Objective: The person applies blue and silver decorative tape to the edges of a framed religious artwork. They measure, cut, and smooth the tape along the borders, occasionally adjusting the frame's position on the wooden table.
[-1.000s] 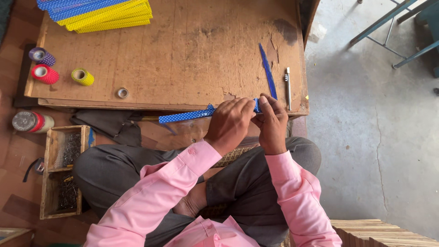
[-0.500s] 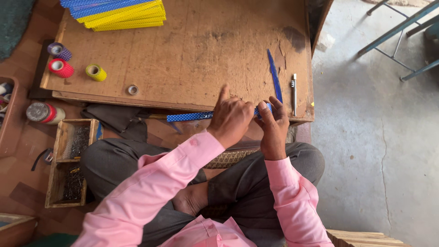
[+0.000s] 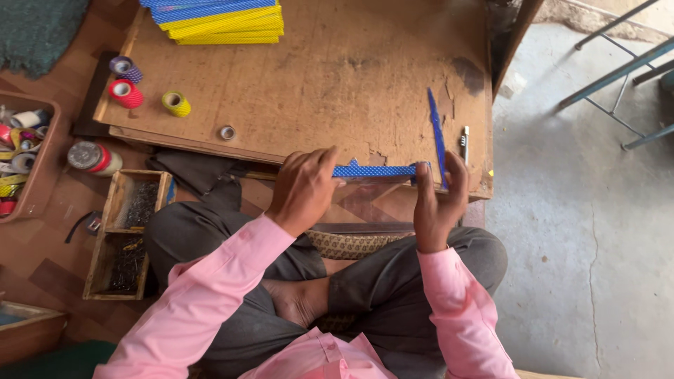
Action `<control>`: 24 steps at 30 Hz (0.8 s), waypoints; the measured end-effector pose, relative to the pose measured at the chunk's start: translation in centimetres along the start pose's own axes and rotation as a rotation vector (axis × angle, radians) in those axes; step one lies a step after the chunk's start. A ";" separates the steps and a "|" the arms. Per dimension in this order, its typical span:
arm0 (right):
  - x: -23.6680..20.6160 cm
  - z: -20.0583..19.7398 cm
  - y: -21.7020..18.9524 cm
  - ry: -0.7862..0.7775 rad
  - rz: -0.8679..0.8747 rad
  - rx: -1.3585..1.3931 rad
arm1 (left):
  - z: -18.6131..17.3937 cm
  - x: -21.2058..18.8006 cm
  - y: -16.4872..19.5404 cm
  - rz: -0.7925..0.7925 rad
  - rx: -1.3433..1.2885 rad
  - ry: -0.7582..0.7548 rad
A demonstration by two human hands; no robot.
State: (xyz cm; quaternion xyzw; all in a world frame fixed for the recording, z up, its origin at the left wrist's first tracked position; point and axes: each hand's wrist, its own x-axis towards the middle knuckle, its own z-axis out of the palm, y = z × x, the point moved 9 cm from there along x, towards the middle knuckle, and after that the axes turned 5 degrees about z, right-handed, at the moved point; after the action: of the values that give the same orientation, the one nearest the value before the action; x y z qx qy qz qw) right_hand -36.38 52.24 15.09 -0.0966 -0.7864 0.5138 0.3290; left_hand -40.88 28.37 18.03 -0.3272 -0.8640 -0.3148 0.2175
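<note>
Blue dotted strip (image 3: 373,170) is held horizontally between both hands, just above the near edge of the bench (image 3: 337,84), over the person's lap. The left hand (image 3: 303,191) pinches the strip's left end between thumb and fingers; the right hand (image 3: 437,203) grips the right end, its palm turned toward the camera and its fingers upright. With 1 hand at each end, the strip is kept stretched and level, probably so it can be checked or aligned. A clear, glossy film appears to hang below the strip, though its edges are hard to make out.

Just beyond the right hand, a 2nd narrow blue strip (image 3: 436,133) lies nearly upright on the bench, with a small pale pen-like tool (image 3: 465,137) beside it, both within short reach. A small metal ring (image 3: 227,133) lies near the bench's front edge. Further left sit 3 tape rolls: yellow (image 3: 175,104), red (image 3: 125,92) and purple (image 3: 125,69). A stack of blue and yellow sheets (image 3: 217,20) rests at the far edge, well apart from the hands.

On the floor to the left, a 2-compartment wooden box (image 3: 128,231) holds small dark fasteners, close to the person's knee.
</note>
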 end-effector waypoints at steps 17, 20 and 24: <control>-9.5 17.0 -11.4 -0.808 -0.697 -0.682 | -1.3 0.4 -4.6 -0.100 -0.281 -0.171; -9.4 18.2 -10.3 -0.890 -0.620 -0.780 | -1.5 0.5 -5.0 -0.079 -0.281 -0.143; -9.6 18.9 -9.9 -0.945 -0.546 -0.774 | -0.7 0.1 -5.8 -0.113 -0.303 -0.186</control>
State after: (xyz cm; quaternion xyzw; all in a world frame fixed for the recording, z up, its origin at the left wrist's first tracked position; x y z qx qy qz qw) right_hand -38.86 28.99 14.94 0.2301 -0.9698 0.0802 0.0090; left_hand -44.95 24.49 16.27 -0.3348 -0.8401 -0.4216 0.0669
